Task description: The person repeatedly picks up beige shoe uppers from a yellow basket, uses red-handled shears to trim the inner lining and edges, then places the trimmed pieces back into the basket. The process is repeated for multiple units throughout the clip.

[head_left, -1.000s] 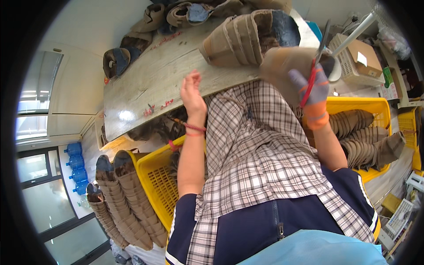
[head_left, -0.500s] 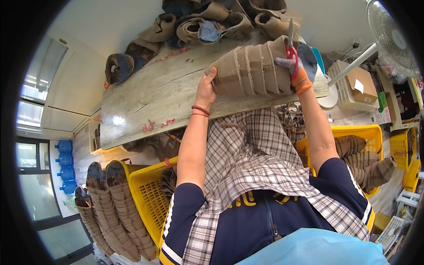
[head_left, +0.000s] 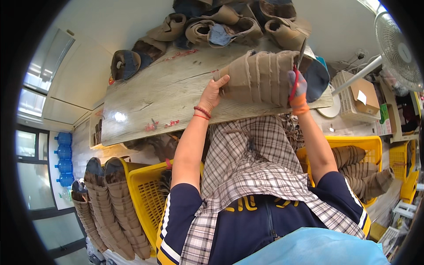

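Brown nested stack between both hands

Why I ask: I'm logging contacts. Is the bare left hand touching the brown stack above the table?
Touching. The head view shows the left hand at the narrow end of the brown stack, thumb overlapping it without a gap.

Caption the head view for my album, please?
Bare left hand and gloved right hand, with red-handled scissors, hold stacked brown pieces.

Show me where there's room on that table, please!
The table, left of the left hand, looks bare from front edge to the curled pieces behind. It's crowded at the back and right, where the brown stack is.
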{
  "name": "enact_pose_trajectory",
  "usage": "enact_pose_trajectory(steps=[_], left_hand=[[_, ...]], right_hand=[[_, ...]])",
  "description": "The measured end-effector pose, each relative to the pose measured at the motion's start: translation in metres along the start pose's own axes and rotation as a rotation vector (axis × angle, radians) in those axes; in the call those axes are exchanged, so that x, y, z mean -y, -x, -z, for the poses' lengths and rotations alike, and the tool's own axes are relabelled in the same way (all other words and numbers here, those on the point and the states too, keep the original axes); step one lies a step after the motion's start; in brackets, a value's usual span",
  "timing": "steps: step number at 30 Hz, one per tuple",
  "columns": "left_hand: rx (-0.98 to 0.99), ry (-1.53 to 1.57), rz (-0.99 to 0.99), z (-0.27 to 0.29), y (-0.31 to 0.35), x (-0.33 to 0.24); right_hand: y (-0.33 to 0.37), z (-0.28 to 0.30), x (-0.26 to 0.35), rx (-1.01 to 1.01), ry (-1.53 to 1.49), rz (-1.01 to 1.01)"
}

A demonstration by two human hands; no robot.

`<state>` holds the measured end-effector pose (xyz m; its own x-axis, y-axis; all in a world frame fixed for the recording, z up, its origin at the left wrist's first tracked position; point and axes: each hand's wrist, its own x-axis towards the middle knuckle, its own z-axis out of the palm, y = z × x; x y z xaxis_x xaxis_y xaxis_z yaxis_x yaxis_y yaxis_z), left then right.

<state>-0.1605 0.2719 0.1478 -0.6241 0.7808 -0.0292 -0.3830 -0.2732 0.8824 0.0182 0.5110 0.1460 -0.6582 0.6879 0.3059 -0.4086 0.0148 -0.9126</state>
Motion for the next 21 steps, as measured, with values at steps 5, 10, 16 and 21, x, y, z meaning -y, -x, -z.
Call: enact_pose_trajectory(steps=[5, 10, 16, 21], left_hand=[[-0.25, -0.121, 0.068, 0.054, 0.017, 0.002], [-0.261, -0.675, -0.495, 0.026, -0.037, -0.034], [-0.189, -1.289, -0.772, 0.028, -0.154, -0.033], [-0.293, -1.409, -1.084, 0.022, -0.145, -0.073]], right_hand=[[0.05, 0.006, 0.041, 0.073, 0.127, -0.071], [0.069, 0.03, 0.038, -0.137, 0.004, -0.046], [0.086, 0.028, 0.035, -0.169, -0.018, -0.137], [0.098, 0.052, 0.039, -0.208, 0.008, -0.177]])
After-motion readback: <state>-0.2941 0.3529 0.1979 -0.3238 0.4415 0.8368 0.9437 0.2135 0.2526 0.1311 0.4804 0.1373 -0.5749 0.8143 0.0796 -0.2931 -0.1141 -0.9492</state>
